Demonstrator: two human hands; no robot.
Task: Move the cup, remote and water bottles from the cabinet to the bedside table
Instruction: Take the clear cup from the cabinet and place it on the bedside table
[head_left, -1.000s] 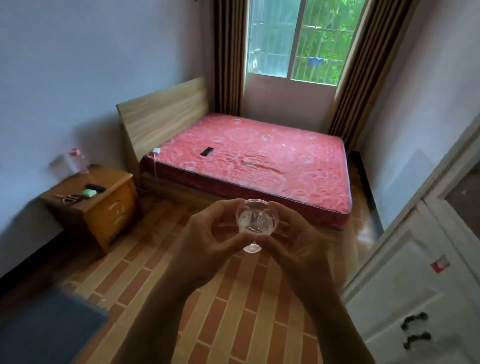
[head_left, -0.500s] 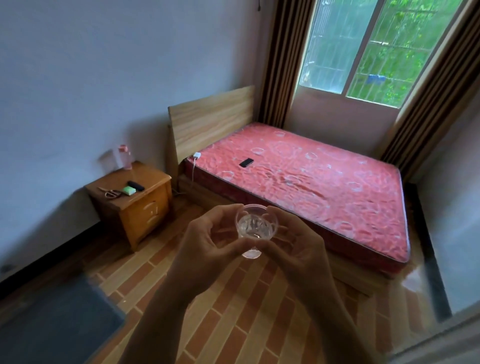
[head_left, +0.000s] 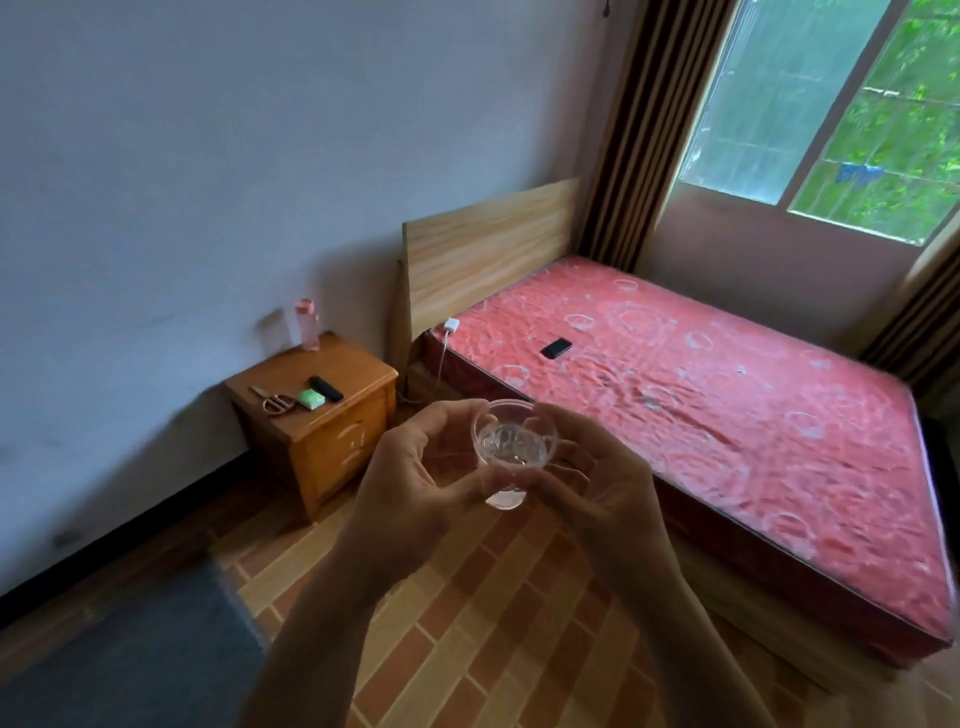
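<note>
A clear glass cup (head_left: 511, 447) is held upright in front of me, above the tiled floor. My left hand (head_left: 410, 478) grips its left side and my right hand (head_left: 597, 483) grips its right side. The wooden bedside table (head_left: 363, 364) stands ahead to the left, against the wall beside the bed. On its top lie a black remote (head_left: 325, 388), a green block (head_left: 311, 398) and scissors (head_left: 274, 401). A pink water bottle (head_left: 307, 324) stands at its back edge, with a clear bottle (head_left: 276, 330) next to it.
A bed with a red mattress (head_left: 701, 395) fills the right side; a black phone (head_left: 556, 347) and a white charger (head_left: 451, 326) lie on it. A wooden headboard (head_left: 488, 249) stands by the bedside table. A dark mat (head_left: 130, 660) covers the floor at lower left.
The view has swung left and moved closer, so the bedside table and bed sit further right and larger. Both hands keep the same grip on the cup.
</note>
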